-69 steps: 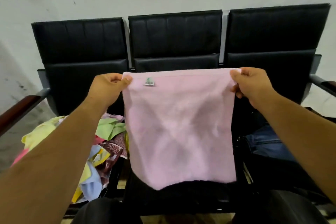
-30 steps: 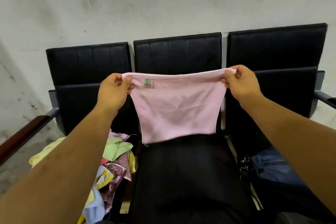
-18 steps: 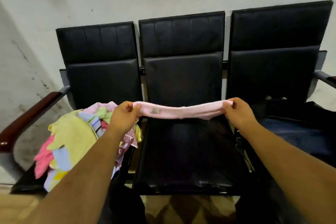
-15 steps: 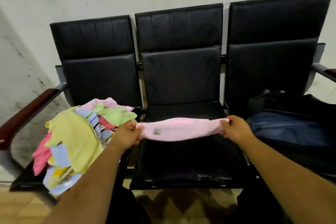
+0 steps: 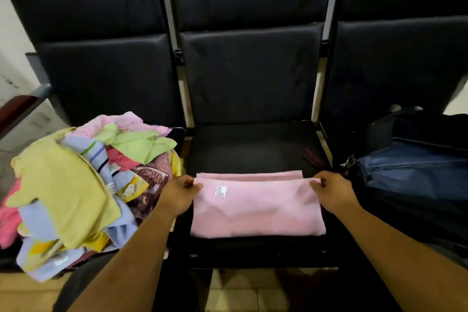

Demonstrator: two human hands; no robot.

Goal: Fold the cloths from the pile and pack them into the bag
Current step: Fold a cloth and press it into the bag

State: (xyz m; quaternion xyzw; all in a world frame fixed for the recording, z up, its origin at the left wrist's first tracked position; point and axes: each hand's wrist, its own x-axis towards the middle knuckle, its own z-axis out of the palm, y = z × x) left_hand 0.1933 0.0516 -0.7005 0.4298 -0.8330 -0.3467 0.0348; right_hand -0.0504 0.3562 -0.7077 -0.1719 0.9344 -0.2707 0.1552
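A pink cloth lies folded in half on the middle black seat, a small white label showing on its top layer. My left hand pinches its upper left corner and my right hand pinches its upper right corner. On the left seat sits the pile of cloths, yellow, green, pink, blue and patterned. A dark blue and black bag rests on the right seat.
Three joined black chairs stand against a pale wall. A wooden armrest juts out at the far left. Tiled floor shows below the seat's front edge.
The pink cloth, held up spread in the air, was folded over and lowered flat onto the middle seat. Both hands came down with it, and the view tilted down.
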